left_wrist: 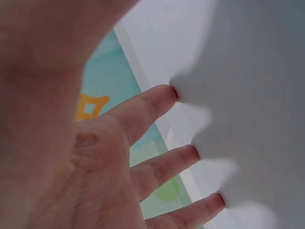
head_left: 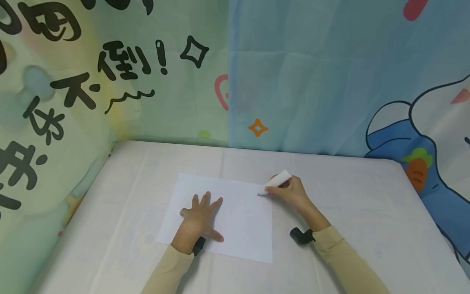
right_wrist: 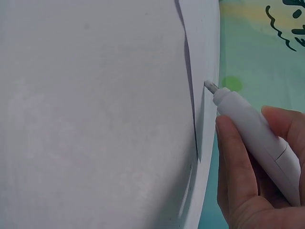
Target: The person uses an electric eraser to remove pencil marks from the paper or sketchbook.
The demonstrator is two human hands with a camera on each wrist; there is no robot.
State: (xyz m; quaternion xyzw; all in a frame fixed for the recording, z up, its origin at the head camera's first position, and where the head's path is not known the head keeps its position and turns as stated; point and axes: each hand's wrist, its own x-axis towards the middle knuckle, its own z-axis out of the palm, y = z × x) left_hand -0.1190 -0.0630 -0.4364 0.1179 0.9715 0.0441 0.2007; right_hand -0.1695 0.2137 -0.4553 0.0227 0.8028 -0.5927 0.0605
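A white sheet of paper (head_left: 242,224) lies on the white-covered table. My left hand (head_left: 200,216) rests on its left half with the fingers spread. In the left wrist view, fingertips (left_wrist: 167,93) press on the sheet. My right hand (head_left: 290,191) grips a thick white pen-shaped tool (head_left: 279,179), which looks like an electric eraser. The tool (right_wrist: 252,129) has a narrow metal collar and a small tip, seen in the right wrist view. It slants, its tip at the sheet near the upper right corner, apparently touching. No marks on the paper can be made out.
The table (head_left: 341,192) has a pale cloth with faint creases. A green printed curtain (head_left: 176,110) with black lettering and a blue curtain (head_left: 312,81) stand behind it. A black wrist-camera mount (head_left: 301,235) sticks out beside the right wrist.
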